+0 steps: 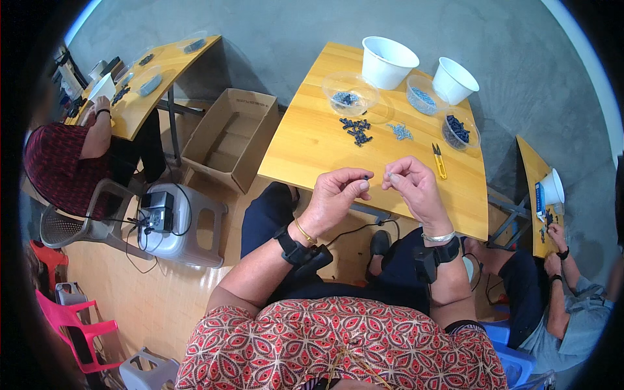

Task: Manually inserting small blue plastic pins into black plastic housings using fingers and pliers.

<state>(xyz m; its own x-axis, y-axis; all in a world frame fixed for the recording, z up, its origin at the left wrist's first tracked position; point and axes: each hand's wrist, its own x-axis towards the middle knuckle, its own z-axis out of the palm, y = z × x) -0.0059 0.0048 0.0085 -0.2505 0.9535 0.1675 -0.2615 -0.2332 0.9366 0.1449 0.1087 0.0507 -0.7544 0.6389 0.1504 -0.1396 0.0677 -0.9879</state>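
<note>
Dark blue, small plastic pieces point(355, 130) were found lying loose in a heap near the middle of the light wooden table point(305, 149), with a smaller scatter of pale blue pieces point(401, 131) just beside them towards the far edge. One tiny dark piece point(366, 177) was held pinched in the fingertips of the left hand point(335, 195), above the table's near edge. The right hand point(416, 188) was closed in a narrow pinch close opposite; what it held was too small to be made out. Three clear shallow plastic bowls point(348, 91) holding further pieces, and two white plastic tubs point(388, 62), were noted along the far edge. Yellow-handled snips point(440, 161) lay untouched near the right edge. With the heap unworked, most of the work was judged outstanding.
</note>
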